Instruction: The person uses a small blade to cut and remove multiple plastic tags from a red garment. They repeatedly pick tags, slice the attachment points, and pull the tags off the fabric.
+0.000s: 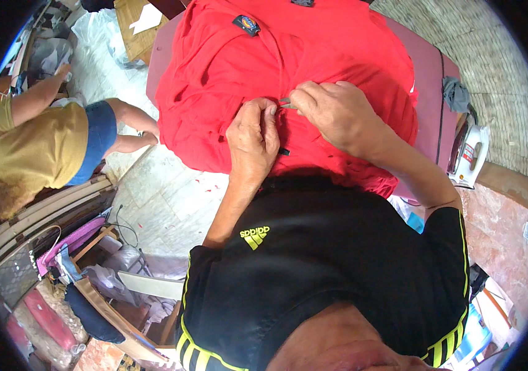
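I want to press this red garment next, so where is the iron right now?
The iron stands at the right of the head view, off the right end of the maroon table, just below a grey cloth.

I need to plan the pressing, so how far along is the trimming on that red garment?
Done: small red scraps lie on the floor, so some snipping looks finished. In hand: the left hand pinches the red garment while the right hand holds a small metal cutting tool at the pinched spot. Left: most of the garment is still bunched on the table; how much needs trimming I cannot tell.
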A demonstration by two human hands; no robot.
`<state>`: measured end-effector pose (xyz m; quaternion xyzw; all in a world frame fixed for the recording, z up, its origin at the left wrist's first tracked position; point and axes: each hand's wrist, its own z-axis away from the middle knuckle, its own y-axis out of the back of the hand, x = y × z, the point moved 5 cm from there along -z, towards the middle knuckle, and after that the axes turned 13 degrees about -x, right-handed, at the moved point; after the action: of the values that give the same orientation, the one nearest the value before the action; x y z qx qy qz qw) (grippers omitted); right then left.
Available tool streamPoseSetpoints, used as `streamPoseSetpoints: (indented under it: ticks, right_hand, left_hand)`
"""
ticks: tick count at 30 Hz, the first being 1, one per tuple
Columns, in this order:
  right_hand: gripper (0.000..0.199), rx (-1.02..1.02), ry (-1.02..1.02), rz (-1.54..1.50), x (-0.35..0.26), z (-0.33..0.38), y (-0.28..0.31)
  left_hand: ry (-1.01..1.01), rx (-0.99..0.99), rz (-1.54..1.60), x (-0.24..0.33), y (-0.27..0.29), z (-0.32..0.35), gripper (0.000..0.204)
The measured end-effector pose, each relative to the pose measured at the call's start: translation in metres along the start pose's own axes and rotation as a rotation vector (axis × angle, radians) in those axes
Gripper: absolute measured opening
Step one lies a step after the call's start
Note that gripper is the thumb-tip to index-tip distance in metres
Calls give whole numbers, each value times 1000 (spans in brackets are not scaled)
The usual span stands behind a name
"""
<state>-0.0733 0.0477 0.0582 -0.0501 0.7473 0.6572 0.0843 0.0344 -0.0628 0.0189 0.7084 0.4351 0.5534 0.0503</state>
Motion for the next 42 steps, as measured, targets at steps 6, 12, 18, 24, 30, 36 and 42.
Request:
streamPoseSetpoints:
  ticks: [6, 12, 18, 24, 30, 36, 42]
  right_hand:
    - [13, -34, 18, -14, -2, -3, 1]
    - [16, -169, -153, -221, 18, 3, -1]
    - [16, -114, -9, -122, 10, 8, 4]
    - [16, -76, 72, -1, 2, 2, 4]
    - [15, -132, 43, 8, 3, 0, 2]
    - [18, -108, -159, -317, 22, 8, 2]
    - [18, -143, -155, -365, 23, 5, 3]
  left_hand:
    - [7, -42, 52, 6, -2, 2, 8]
    - [133, -150, 190, -11, 0, 9, 3]
    - [83, -231, 81, -12, -2, 11, 4]
    - [134, -220, 129, -3, 3, 8, 3]
    - [127, -206, 180, -3, 2, 10, 3]
    - [199, -222, 192, 6, 7, 7, 12]
    - [25, -102, 121, -13, -19, 10, 14]
